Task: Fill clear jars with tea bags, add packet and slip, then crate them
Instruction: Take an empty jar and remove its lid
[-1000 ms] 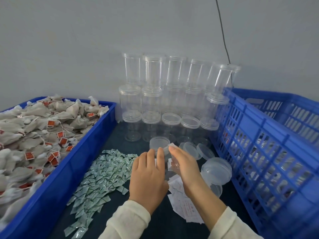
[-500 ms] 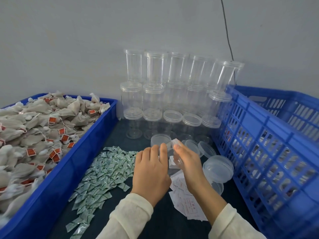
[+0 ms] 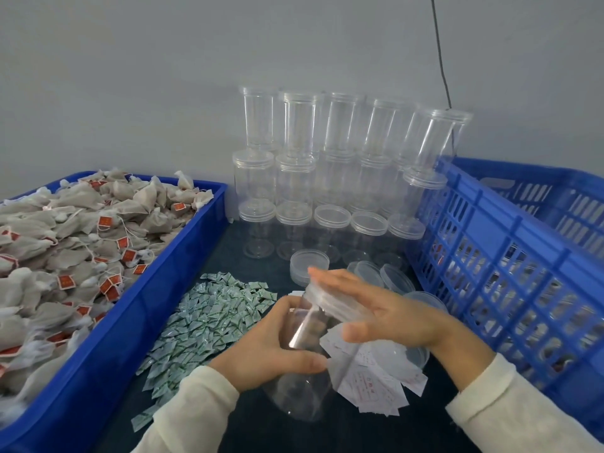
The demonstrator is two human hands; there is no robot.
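Note:
My left hand (image 3: 271, 349) grips a clear jar (image 3: 300, 398) by its side, lifted off the table and tilted with its bottom toward me. My right hand (image 3: 379, 310) lies flat with straight fingers on the jar's lid (image 3: 327, 300). What is inside the jar is unclear through the plastic. Tea bags (image 3: 81, 243) with red tags fill the blue tray (image 3: 157, 308) on the left. A pile of small green-white packets (image 3: 209, 317) lies in the middle. White paper slips (image 3: 372, 389) lie under my right wrist.
A blue slatted crate (image 3: 510, 263) stands along the right. Stacked clear jars (image 3: 327, 178) stand against the back wall. Loose lids (image 3: 309, 261) lie in front of them. A black cable (image 3: 441, 60) hangs down the wall.
The jar stood on the table with my right hand pinching a slip at its mouth. It is now lifted and tilted, and my right hand has flattened on its top.

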